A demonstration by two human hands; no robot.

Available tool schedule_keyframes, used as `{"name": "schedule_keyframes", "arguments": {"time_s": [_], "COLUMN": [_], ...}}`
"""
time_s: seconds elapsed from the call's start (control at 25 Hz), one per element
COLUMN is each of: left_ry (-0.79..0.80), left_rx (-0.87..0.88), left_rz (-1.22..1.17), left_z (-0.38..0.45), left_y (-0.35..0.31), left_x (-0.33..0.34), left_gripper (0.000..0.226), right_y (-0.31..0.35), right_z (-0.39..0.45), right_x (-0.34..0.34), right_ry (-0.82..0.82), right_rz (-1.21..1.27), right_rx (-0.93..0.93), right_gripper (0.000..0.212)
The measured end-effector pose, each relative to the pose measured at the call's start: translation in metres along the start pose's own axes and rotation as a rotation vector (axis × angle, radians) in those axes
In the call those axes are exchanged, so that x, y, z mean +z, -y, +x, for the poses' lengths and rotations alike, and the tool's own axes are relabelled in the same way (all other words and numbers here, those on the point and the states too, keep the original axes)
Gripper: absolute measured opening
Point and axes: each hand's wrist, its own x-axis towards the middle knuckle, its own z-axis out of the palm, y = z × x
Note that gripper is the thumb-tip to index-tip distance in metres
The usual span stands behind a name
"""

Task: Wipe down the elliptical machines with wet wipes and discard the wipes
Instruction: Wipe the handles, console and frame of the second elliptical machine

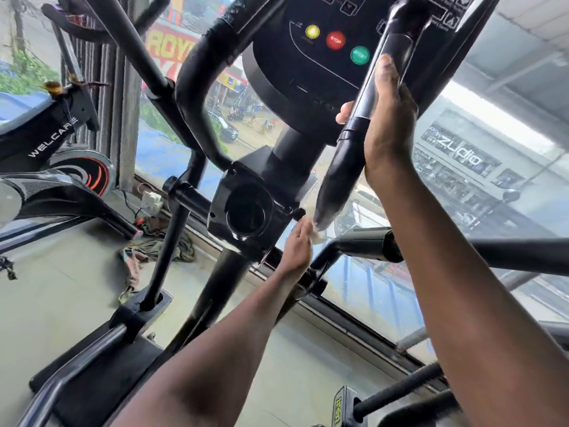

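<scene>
Gym elliptical (246, 211), window side: our right hand (388, 118) wraps chrome handlebar (374, 87) below console (323, 50), steadying it. Left hand (297, 246) pinches wet wipe (318, 234) against bar's lower black sleeve end. We judge wipe light, limp, slick; bunch it in fingertips. Bar rigid, smooth, possibly slippery wet.

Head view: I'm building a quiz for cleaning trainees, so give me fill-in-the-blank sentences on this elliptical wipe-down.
1. The right hand grips the machine's ____ handlebar.
2. The left hand holds a white ____ at that bar's lower end.
3. On the console, the button marked STOP is ____.
4. The button right of it is ____.

Missing words: right; wipe; red; green
</scene>
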Motion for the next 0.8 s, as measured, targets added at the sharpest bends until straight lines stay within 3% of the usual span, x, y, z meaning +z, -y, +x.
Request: {"name": "schedule_keyframes", "arguments": {"time_s": [0.08, 0.24, 0.36, 0.52, 0.6, 0.68, 0.8], "left_ry": [-0.019, -0.102, -0.049, -0.094, -0.078, -0.055, -0.029], "left_rx": [-0.029, 0.098, 0.09, 0.108, 0.11, 0.05, 0.047], "left_rz": [-0.005, -0.079, -0.019, 0.273, 0.276, 0.175, 0.009], "left_z": [0.005, 0.004, 0.014, 0.028, 0.033, 0.03, 0.012], "left_y": [0.001, -0.012, 0.002, 0.029, 0.038, 0.029, -0.003], "left_x": [0.003, 0.012, 0.004, 0.005, 0.006, 0.003, 0.003], "left_gripper": [0.038, 0.033, 0.043, 0.069, 0.073, 0.068, 0.041], "right_y": [0.003, 0.004, 0.005, 0.005, 0.005, 0.004, 0.002], "right_z": [-0.002, -0.005, -0.007, -0.008, -0.009, -0.007, -0.003], "right_x": [0.0, -0.002, 0.001, 0.0, 0.001, 0.001, 0.002], "right_ry": [0.002, 0.029, 0.015, 0.016, 0.017, 0.011, -0.001], "right_rz": [-0.032, 0.023, 0.045, 0.005, 0.0, 0.003, -0.011], "right_rx": [0.0, -0.014, -0.014, -0.036, -0.037, -0.04, -0.045], "right_gripper": [0.035, 0.023, 0.024, 0.024, 0.024, 0.024, 0.027]}}
